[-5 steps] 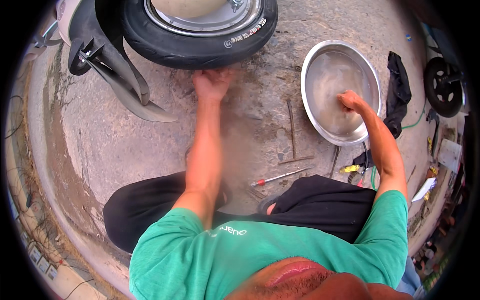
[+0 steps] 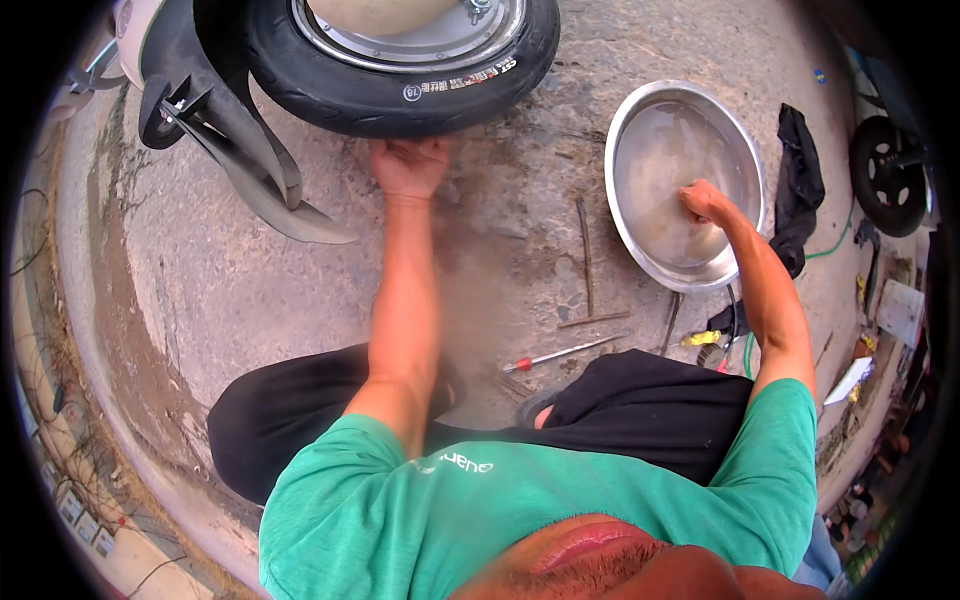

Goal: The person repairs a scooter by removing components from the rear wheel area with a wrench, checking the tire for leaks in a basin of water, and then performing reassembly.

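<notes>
My left hand is under the near edge of a black scooter tyre, palm turned up. Its fingers curl against the rubber and partly vanish behind it. The tyre sits on a silver wheel rim. Off to the right, a wide metal basin of cloudy water stands on the ground. My right hand reaches into this basin, fingers curled down toward the water. Whatever they may hold is hidden.
A grey mudguard juts out left of the tyre. Between my knees and the basin lie a T-shaped metal rod, a red-and-white handled screwdriver and a yellow-handled tool. A black cloth lies beside the basin; a small wheel stands far right.
The tyre has turned, its pale markings shifting left. My left hand has moved slightly left along with it. My right hand remains in the basin, almost unmoved.
</notes>
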A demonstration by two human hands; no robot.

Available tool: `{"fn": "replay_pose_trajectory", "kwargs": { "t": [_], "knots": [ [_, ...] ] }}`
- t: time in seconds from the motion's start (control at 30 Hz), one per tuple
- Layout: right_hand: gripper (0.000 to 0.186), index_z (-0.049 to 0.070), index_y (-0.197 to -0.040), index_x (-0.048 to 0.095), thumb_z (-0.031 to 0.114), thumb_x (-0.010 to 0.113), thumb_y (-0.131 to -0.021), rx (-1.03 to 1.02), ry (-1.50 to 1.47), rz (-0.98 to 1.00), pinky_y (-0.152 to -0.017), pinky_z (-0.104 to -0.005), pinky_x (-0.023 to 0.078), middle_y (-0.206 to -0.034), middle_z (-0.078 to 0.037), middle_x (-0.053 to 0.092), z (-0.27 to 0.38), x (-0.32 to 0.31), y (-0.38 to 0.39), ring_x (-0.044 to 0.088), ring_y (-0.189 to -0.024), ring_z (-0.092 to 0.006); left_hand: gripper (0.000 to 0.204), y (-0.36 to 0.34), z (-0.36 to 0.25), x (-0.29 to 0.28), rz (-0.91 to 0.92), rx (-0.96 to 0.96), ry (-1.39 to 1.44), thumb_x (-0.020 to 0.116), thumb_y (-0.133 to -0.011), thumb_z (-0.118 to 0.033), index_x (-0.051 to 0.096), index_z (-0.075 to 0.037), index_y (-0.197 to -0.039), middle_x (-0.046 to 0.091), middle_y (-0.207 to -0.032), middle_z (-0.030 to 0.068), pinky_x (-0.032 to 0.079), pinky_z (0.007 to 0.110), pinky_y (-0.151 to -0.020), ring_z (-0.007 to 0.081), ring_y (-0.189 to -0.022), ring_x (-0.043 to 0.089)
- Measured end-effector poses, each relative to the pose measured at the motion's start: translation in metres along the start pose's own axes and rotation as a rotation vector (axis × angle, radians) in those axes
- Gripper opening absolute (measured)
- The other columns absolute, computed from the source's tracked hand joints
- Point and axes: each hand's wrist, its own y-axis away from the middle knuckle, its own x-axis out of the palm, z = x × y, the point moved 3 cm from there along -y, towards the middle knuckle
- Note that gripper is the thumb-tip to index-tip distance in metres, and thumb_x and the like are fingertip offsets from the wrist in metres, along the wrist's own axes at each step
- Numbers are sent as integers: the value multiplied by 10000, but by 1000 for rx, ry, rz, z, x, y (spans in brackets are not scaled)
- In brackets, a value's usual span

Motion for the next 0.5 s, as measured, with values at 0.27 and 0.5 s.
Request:
{"fn": "replay_pose_trajectory", "kwargs": {
  "t": [0.27,0.5],
  "knots": [
    [355,34,-452,501,191,524,-769,12,-18,-25,-383,-354,334,-441,-94,469,-2,-2,-3,463,-374,-201,507,-17,56,0,-158,-79,-135,503,-897,-558,623,-181,-1215,638,-1257,41,434,500,-962,255,-1150,575],
    [331,33,-462,511,182,538,-757,29,-64,-60,-386,-348,337,-449,-84,475,16,-1,25,468,-387,-193,536,-27,91,19,-250,-61,-95,503,-897,-566,612,-151,-1220,634,-1239,59,434,447,-911,282,-1133,564]
  ]
}}
